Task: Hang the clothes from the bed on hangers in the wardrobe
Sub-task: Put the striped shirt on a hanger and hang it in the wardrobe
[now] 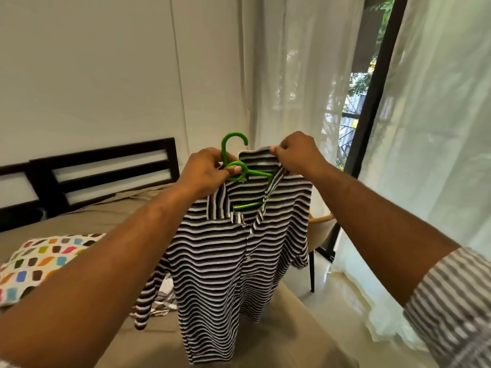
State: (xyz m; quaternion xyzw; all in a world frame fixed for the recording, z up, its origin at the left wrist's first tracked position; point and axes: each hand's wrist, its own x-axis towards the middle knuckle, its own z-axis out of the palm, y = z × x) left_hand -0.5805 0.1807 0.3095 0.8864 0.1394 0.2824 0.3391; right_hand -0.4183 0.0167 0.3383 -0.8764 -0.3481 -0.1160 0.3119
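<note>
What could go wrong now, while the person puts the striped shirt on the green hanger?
1. The right hand only pinches the collar of the striped shirt; if it slips, that side may slide off the green hanger.
2. The left hand holds the hanger near its hook, so it may tilt.
3. The hem hangs low over the bed and could drag.

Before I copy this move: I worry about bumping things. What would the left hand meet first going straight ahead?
Probably the sheer white curtain behind the green hanger that the left hand grips; depth is unclear.
</note>
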